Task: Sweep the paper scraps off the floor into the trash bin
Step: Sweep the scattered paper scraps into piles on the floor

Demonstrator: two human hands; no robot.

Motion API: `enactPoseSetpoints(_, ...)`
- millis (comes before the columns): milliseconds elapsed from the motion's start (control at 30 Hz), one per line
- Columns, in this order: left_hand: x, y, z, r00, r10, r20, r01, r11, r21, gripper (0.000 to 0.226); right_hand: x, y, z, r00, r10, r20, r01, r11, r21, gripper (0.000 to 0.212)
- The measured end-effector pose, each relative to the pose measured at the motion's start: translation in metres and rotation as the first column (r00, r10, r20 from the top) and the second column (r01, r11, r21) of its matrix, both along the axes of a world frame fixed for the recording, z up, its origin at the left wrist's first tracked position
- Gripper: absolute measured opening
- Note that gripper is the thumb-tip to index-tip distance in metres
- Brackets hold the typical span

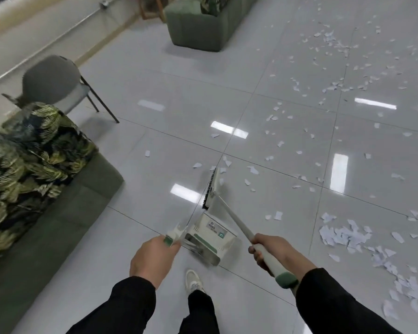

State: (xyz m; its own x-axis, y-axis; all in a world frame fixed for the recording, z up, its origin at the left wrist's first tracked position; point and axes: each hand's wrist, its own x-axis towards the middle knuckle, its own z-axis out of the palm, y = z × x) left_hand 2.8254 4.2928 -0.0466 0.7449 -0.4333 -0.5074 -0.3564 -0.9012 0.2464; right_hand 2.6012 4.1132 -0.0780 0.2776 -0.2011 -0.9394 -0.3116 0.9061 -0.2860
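Paper scraps (348, 237) lie heaped on the glossy tile floor (287, 112) just right of your right hand (272, 249), whose fingers wrap the broom (229, 214) handle; thinner litter trails ahead of the brush. Your left hand (152, 257) grips the dustpan (211, 236) handle, the pan hanging between both grips

A white label with unreadably small print on the dustpan (211, 233) back.
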Motion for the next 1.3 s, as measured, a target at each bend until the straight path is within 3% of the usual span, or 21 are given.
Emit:
enactPoseSetpoints(200, 0.118, -0.008, 0.009, 0.997, -0.079, -0.02, 0.08, 0.994, 0.07, 0.041, 0.152, -0.008, -0.028, 1.0, 0.02, -0.001, -0.02, 0.998, 0.058, 0.012)
enactPoseSetpoints(300, 0.158, -0.025, 0.007, 0.991, -0.134, -0.011, 0.135, 0.985, 0.112, 0.041, 0.175, -0.021, -0.04, 0.997, -0.032, -0.064, 0.035, 0.998, 0.044, 0.009)
enactPoseSetpoints(500, 0.191, -0.069, -0.001, 0.963, -0.27, -0.022, 0.271, 0.957, 0.106, 0.043, 0.107, -0.058, -0.038, 0.956, -0.19, -0.222, 0.202, 0.979, 0.031, 0.012)
enactPoseSetpoints(867, 0.209, -0.157, -0.014, 0.942, -0.335, 0.009, 0.334, 0.942, 0.025, 0.043, -0.022, -0.1, 0.002, 0.83, -0.43, -0.356, 0.44, 0.896, -0.057, 0.011)
enactPoseSetpoints(1133, 0.232, -0.206, -0.01, 0.962, -0.273, -0.01, 0.273, 0.962, -0.016, 0.047, 0.024, -0.158, 0.032, 0.83, -0.515, -0.216, 0.511, 0.856, -0.078, 0.017)
enactPoseSetpoints(1300, 0.288, -0.219, 0.006, 0.995, -0.104, -0.007, 0.104, 0.995, -0.001, 0.041, 0.16, -0.218, 0.033, 0.949, -0.294, -0.112, 0.291, 0.956, -0.043, 0.016)
